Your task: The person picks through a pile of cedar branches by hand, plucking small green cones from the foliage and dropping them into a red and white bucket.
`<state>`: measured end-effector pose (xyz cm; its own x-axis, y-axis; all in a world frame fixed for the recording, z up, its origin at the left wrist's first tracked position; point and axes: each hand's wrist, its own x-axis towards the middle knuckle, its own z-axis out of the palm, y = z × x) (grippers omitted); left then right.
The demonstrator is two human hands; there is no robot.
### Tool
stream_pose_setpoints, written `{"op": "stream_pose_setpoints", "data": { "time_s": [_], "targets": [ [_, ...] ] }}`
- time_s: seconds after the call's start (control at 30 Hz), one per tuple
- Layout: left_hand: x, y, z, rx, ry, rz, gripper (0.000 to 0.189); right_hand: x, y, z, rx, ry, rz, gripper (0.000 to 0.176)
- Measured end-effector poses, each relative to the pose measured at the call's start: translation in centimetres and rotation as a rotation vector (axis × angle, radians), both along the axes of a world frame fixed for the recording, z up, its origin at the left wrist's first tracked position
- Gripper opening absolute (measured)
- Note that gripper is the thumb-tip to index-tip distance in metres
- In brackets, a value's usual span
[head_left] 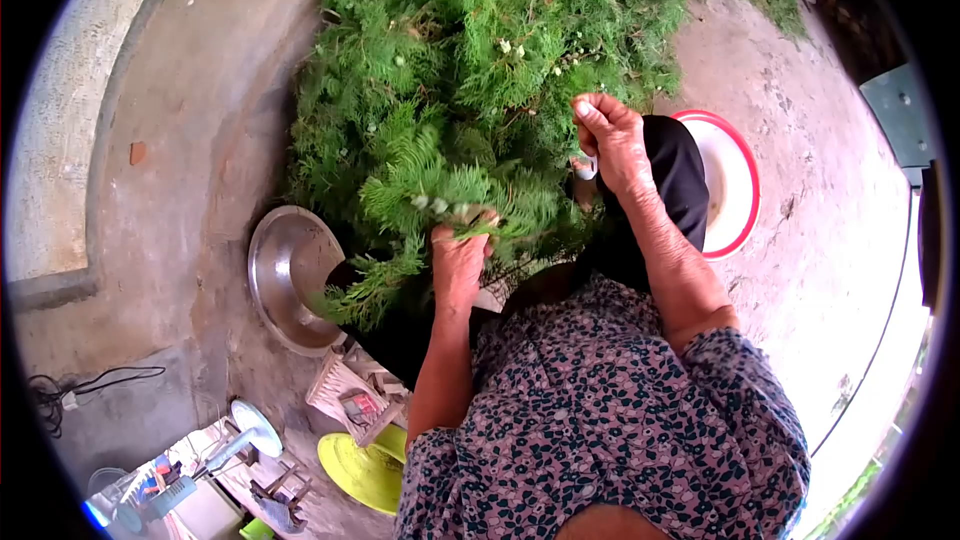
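My left hand (460,262) is closed around a leafy green conifer sprig (425,185) in front of my lap. Small pale cones (440,206) show along this sprig, just above my fingers. My right hand (614,145) is raised above my dark-clad knee, its fingers curled in and the thumb pressed against them. Whatever those fingers may hold is too small or hidden to name. A large heap of conifer branches (480,50) fills the ground ahead of me, with pale cones scattered among the foliage.
A metal basin (268,275) lies left of the heap, and a white basin with a red rim (748,180) stands right of my knee. Lower left are a yellow-green basin (350,470), a small wooden stool (335,395), a fan (255,428) and a black cable (110,378).
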<state>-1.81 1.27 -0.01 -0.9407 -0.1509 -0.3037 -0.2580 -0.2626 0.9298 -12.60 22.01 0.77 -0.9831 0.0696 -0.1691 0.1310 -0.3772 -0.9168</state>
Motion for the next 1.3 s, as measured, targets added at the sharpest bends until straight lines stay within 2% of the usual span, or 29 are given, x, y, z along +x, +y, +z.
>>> {"op": "stream_pose_setpoints", "data": {
  "time_s": [0.03, 0.07, 0.1, 0.13, 0.17, 0.2, 0.23, 0.3, 0.37, 0.4, 0.43, 0.5, 0.53, 0.57, 0.67, 0.73, 0.9, 0.97, 1.03, 1.1, 1.13, 1.17, 1.23, 1.27, 1.3],
  "targets": [
    [0.3, 0.0, -1.0, 0.213, 0.052, 0.069, 0.014, -0.1, -0.1, 0.2, -0.158, 0.019, 0.110, 0.013],
    [-0.1, -0.6, -1.6, 0.164, -0.002, -0.049, 0.014, 0.1, -0.6, 0.7, -0.306, -0.043, 0.118, 0.014],
    [-0.1, -0.6, -2.2, 0.166, 0.003, -0.043, 0.014, 0.6, -1.2, 1.4, -0.454, -0.105, 0.128, 0.016],
    [-0.4, -0.2, -1.8, -0.003, -0.031, -0.078, 0.010, 0.8, -1.4, 1.3, -0.570, -0.093, 0.215, 0.018],
    [-0.8, 0.4, -0.4, -0.175, -0.070, -0.112, 0.007, 1.0, -2.0, 2.5, -0.583, -0.176, 0.212, 0.020],
    [-0.9, 1.3, 1.1, -0.585, -0.034, -0.184, 0.008, 1.3, -2.2, 2.4, -0.559, -0.131, 0.281, 0.020],
    [-0.9, 1.4, 0.9, -0.576, 0.049, -0.190, 0.013, 1.6, -2.3, 2.7, -0.534, -0.083, 0.347, 0.020],
    [-0.9, 1.4, 0.8, -0.647, 0.065, -0.218, 0.015, 3.0, -2.5, 4.0, -0.221, -0.130, 0.384, 0.015],
    [-1.0, 1.6, 0.3, -0.693, 0.132, -0.231, 0.014, 4.3, -4.1, 4.2, 0.143, 0.213, 0.340, 0.015],
    [-1.0, 1.6, 0.1, -0.743, 0.199, -0.236, 0.014, 4.1, -4.7, 2.8, 0.337, 0.566, 0.276, 0.023],
    [-1.0, 1.7, -0.2, -0.742, 0.200, -0.236, 0.014, 4.5, -4.9, 3.4, 0.450, 0.495, 0.332, 0.030],
    [-0.9, 2.0, -0.7, -0.636, 0.248, -0.194, 0.011, 4.7, -5.2, 2.9, 0.620, 0.565, 0.334, 0.033],
    [-0.9, 1.9, 0.4, -0.683, 0.063, -0.292, 0.011, 4.6, -5.3, 2.3, 0.635, 0.654, 0.311, 0.037],
    [-0.8, 1.8, 0.1, -0.684, 0.063, -0.290, 0.011, 4.6, -5.4, 2.0, 0.634, 0.655, 0.312, 0.037],
    [-0.7, 1.7, -0.1, -0.673, 0.121, -0.286, 0.012, 5.4, -6.1, 2.1, 0.527, 0.605, 0.358, 0.038],
    [-0.6, 2.0, 0.6, -0.768, 0.346, -0.234, 0.011, 5.8, -6.0, 2.2, 0.570, 0.608, 0.358, 0.035],
    [-0.5, 2.1, 0.4, -0.769, 0.227, -0.270, 0.010, 5.8, -6.6, 0.4, 0.474, 0.651, 0.284, 0.026],
    [-0.4, 1.8, 0.2, -0.693, 0.110, -0.307, 0.011, 5.9, -6.7, 0.4, 0.466, 0.436, 0.355, 0.020],
    [-0.5, 2.0, -0.1, -0.702, 0.117, -0.282, 0.011, 6.3, -7.2, 0.5, 0.537, 0.456, 0.284, 0.016],
    [-0.8, 2.3, 0.5, -0.963, 0.416, -0.198, 0.008, 6.6, -7.5, 0.1, 0.371, 0.395, 0.216, 0.013],
    [-0.5, 2.3, 1.0, -1.051, 0.303, -0.257, 0.004, 6.8, -7.8, 0.1, 0.291, 0.306, 0.219, 0.020],
    [-0.5, 2.2, 1.3, -1.052, 0.303, -0.258, 0.004, 6.6, -7.8, -0.1, 0.290, 0.306, 0.219, 0.020],
    [-0.6, 2.0, 1.8, -1.188, 0.221, -0.331, 0.008, 6.0, -7.8, -1.0, 0.249, 0.100, 0.330, 0.022],
    [-0.6, 2.1, 2.0, -1.208, 0.214, -0.334, 0.011, 6.2, -8.0, -1.2, 0.037, -0.013, 0.345, 0.023],
    [-0.8, 2.2, 2.3, -1.208, 0.214, -0.335, 0.011, 6.4, -8.3, -2.9, 0.037, -0.013, 0.344, 0.023]
  ]
}}
